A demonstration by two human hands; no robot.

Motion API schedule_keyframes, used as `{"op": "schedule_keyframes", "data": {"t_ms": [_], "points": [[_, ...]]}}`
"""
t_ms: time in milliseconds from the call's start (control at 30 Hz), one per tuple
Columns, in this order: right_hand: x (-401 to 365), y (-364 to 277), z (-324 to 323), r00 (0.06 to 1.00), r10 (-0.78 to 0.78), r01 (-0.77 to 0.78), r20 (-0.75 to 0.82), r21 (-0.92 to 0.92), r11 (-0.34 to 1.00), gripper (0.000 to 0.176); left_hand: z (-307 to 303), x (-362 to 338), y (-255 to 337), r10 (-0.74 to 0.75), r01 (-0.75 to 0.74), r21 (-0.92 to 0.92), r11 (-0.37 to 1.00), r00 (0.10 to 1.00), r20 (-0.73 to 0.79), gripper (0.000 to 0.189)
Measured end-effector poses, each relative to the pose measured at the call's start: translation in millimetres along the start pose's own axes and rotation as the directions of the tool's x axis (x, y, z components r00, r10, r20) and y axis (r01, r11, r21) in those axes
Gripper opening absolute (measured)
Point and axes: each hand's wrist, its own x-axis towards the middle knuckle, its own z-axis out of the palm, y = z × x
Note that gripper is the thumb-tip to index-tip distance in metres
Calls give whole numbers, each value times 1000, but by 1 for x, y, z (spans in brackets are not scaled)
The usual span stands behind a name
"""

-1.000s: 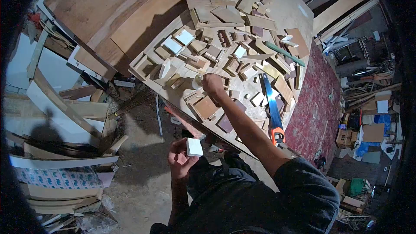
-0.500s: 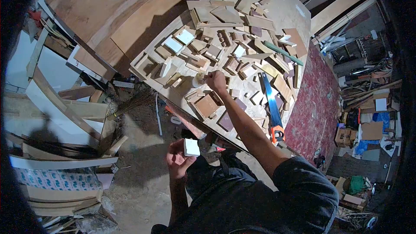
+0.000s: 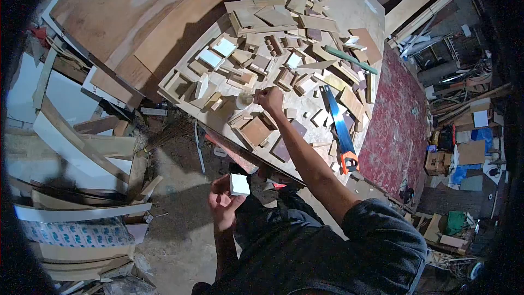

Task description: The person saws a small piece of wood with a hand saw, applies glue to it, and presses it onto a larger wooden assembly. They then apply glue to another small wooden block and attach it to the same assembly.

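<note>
A small block with a white face [image 3: 239, 184] is held between the fingers and thumb of my left hand [image 3: 222, 203], in front of my body below the table edge. My right hand [image 3: 269, 99] reaches over the wooden table [image 3: 357, 5], its fingers closed at a small round pale container [image 3: 244, 100]. What those fingers pinch is too small to make out. Around it lie many wood offcuts and small box-like pieces, among them an open wooden box [image 3: 255, 131] just below my right hand.
A handsaw [image 3: 339, 123] with an orange handle lies right of my right forearm. A green strip [image 3: 350, 59] rests on the offcuts. Large curved panels [image 3: 136, 11] stand behind the table at the upper left. More boards and a plastic-wrapped bundle [image 3: 79, 231] are on the left.
The view has shifted slightly. My right hand stays at the round container, and my left hand still holds the white-faced block in nearly the same place.
</note>
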Motion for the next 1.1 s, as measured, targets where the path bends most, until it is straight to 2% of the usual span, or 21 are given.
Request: {"op": "schedule_keyframes", "data": {"t_ms": [167,233,267,333,400,433,467,533,567,600,633,767,833,900,933,967,1067,1100], "points": [[3,19,-2,1000,16,-16,-7,55,998,22,12,0,8,-2,2,4,1000,999,-38,61],[2,24,-7,992,118,-125,48,197,972,23,19,2,12,-10,11,16,1000,1000,-30,60],[-10,-1,-32,985,156,-168,74,196,966,20,22,3,13,-23,24,22,999,999,-30,60],[-18,-5,-47,985,165,-175,58,284,943,20,26,6,12,2,-1,36,999,1000,-8,59],[-30,-13,-68,971,225,-238,83,444,864,23,33,11,13,23,-24,50,998,1000,16,59],[-40,-21,-85,971,229,-237,73,451,861,23,38,14,16,39,-40,53,998,999,22,59],[-51,-31,-106,968,221,-251,123,572,781,24,44,17,17,53,-54,56,997,998,27,60],[-74,-25,-137,966,136,-256,220,734,629,24,54,24,19,58,-61,72,996,998,40,59],[-95,-44,-169,968,83,-243,238,791,562,23,59,28,19,68,-71,84,994,997,43,58],[-113,-53,-195,958,74,-270,276,791,549,22,62,30,15,45,-47,43,998,998,33,58],[-127,-53,-212,963,26,-237,267,800,552,21,76,31,17,58,-58,-10,998,998,13,60],[-190,-74,-283,981,-41,-149,192,866,477,19,119,34,30,15,-3,-92,996,992,126,62],[-211,-75,-304,989,-130,-10,76,893,450,15,133,31,29,11,8,-106,994,984,180,63],[-230,-76,-320,995,-96,32,16,878,478,13,143,28,26,-7,50,-137,989,953,302,65],[-240,-76,-326,994,-100,86,-40,849,521,12,151,24,25,0,42,-137,990,956,293,67],[-248,-77,-330,990,-111,131,-88,860,494,12,159,21,26,-5,46,-135,990,956,295,67],[-262,-73,-350,932,-299,358,-206,661,660,14,178,11,25,-25,94,-168,981,927,374,70],[-265,-71,-357,933,-296,356,-207,662,659,14,181,6,24,-38,114,-194,974,933,358,72]]}}
